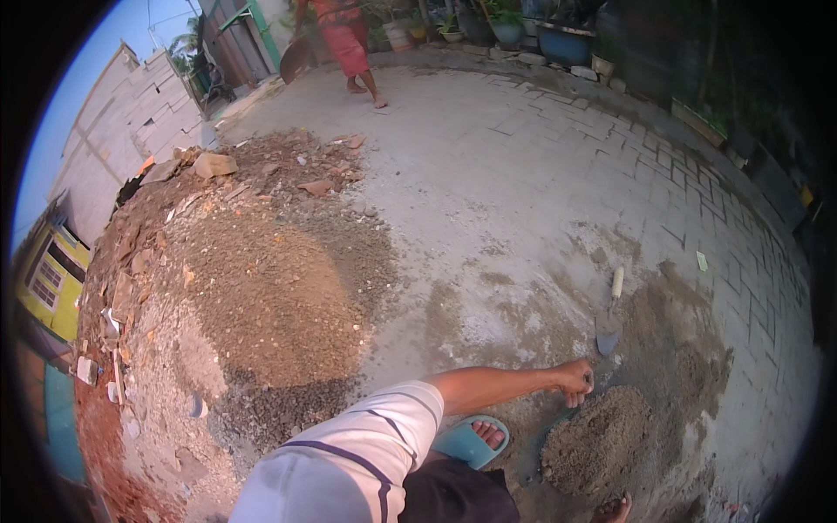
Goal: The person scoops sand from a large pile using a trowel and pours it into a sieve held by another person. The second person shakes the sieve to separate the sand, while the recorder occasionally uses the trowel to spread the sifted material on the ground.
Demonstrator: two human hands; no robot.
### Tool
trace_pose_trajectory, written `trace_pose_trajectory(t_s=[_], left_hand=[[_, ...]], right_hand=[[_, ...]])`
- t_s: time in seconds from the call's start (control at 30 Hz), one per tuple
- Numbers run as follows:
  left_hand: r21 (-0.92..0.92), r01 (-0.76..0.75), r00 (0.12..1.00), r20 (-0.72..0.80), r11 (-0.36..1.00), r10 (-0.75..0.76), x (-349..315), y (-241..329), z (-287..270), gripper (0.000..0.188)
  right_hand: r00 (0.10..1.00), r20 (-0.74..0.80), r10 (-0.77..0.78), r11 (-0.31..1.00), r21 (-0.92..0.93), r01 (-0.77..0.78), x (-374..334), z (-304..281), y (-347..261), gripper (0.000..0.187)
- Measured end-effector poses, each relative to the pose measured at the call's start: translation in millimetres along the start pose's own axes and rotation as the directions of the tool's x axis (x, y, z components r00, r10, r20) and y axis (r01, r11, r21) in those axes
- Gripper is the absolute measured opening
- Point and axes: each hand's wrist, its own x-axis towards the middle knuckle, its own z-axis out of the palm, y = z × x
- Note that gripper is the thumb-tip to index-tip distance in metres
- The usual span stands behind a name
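Observation:
My left arm reaches across to the right, and my left hand [573, 382] is closed at the upper edge of a shallow, dark teal basin [537, 433]. Its fingers curl over the rim. A rounded heap of damp, grey-brown sand or mortar [602, 440] fills the basin and hides most of it. At the lower edge a bit of what looks like my right hand [621, 507] shows close to the heap; most of it is cut off. Just beyond my left hand lies a trowel [608, 343] with a pale handle, on the wet grey ground.
A large gravel and sand pile [279, 296] with broken rubble rises on the left. My sandalled foot [475, 440] stands beside the basin. Farther off, a barefoot person [346, 44] in red carries a round pan [296, 59]. Potted plants [562, 42] line the paved lane.

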Motion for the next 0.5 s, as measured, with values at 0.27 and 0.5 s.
trace_pose_trajectory(t_s=[0.27, 0.5], left_hand=[[0.158, 0.048, 0.999, -0.012, 0.986, -0.046, 1.7, -8.4, -1.1, 0.026], [0.063, -0.052, 0.998, -0.019, 0.997, 0.053, 22.4, 0.4, 15.5, 0.017]], right_hand=[[1.000, 0.002, 0.005, 0.962, -0.274, -0.004, -29.0, 28.6, -21.7, 0.055], [0.996, -0.040, -0.084, 0.976, -0.206, 0.074, 11.2, -7.4, -11.5, 0.044]])
